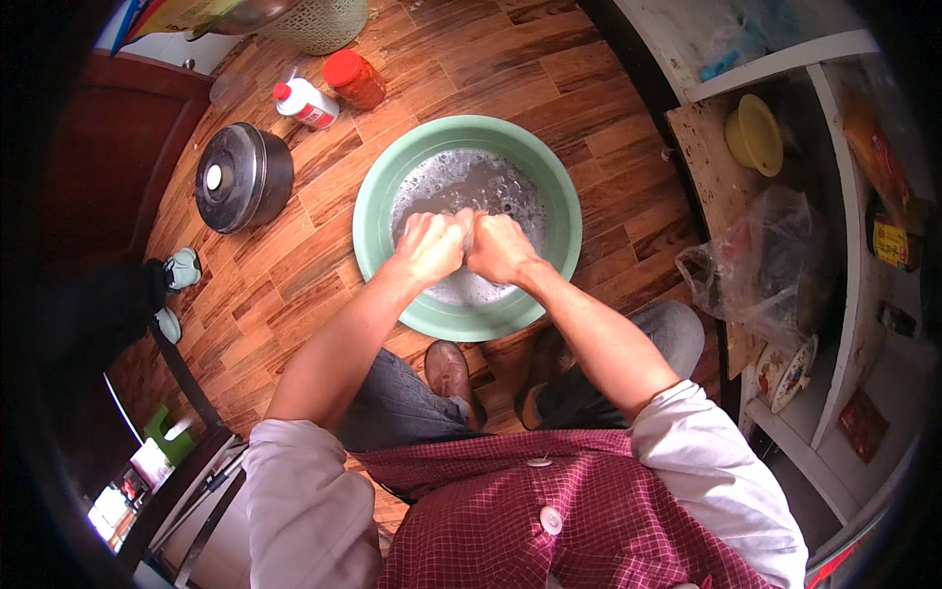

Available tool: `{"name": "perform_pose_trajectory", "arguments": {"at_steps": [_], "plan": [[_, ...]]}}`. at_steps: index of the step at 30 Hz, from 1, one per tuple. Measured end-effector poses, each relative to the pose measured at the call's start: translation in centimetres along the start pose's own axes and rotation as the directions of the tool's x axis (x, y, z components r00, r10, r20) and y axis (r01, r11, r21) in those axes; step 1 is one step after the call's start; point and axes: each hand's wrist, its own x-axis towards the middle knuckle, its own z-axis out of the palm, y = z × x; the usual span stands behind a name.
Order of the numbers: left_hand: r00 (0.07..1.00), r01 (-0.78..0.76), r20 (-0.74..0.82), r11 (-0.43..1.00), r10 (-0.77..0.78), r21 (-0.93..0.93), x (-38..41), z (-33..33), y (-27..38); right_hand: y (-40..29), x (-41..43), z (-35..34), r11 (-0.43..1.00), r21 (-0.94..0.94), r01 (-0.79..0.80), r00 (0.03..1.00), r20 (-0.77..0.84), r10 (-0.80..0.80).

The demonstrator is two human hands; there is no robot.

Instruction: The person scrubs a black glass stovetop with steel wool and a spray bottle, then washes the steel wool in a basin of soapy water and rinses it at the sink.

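A round green plastic basin (375,177) stands on the wood-patterned floor in front of me, between and ahead of my feet. Soapy, greyish water (456,188) with foam lies in it. Over the water, my left hand (433,247) and my right hand (500,247) meet at the middle, both with curled fingers. A small bit of something pale shows between them, too hidden by the fingers to name. Whether either hand grips it cannot be told.
A lidded dark pot (272,177), a white bottle with a red cap (313,105) and a red-lidded jar (360,82) stand beyond the basin's left. Another person's shoes (182,269) are at left. Right, open shelving holds a yellow bowl (754,136) and a clear plastic bag (773,258).
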Motion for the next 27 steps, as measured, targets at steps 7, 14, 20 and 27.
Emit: {"name": "perform_pose_trajectory", "arguments": {"at_steps": [7, 14, 20, 27], "plan": [[0.955, -0.249, -0.118, 0.950, 0.274, 0.189, 0.3, -1.4, -4.5, 1.7, 0.6, 3.8, 0.418, 0.873, -0.252, 0.968, 0.229, 0.107], [0.998, 0.061, -0.020, 0.993, -0.064, -0.105, -2.8, -3.8, -9.0, 9.6, 2.6, 4.8, 0.791, -0.560, -0.246, 0.967, -0.088, 0.239], [0.977, 0.142, -0.117, 0.954, -0.178, -0.265, -6.1, -0.2, -12.4, 11.4, 4.2, 8.5, 0.819, -0.504, -0.274, 0.958, -0.065, 0.281], [0.897, 0.267, -0.224, 0.871, -0.381, -0.413, -9.1, 3.3, -13.1, 10.8, 2.9, 4.7, 0.863, -0.479, -0.159, 0.964, 0.113, 0.241]]}}
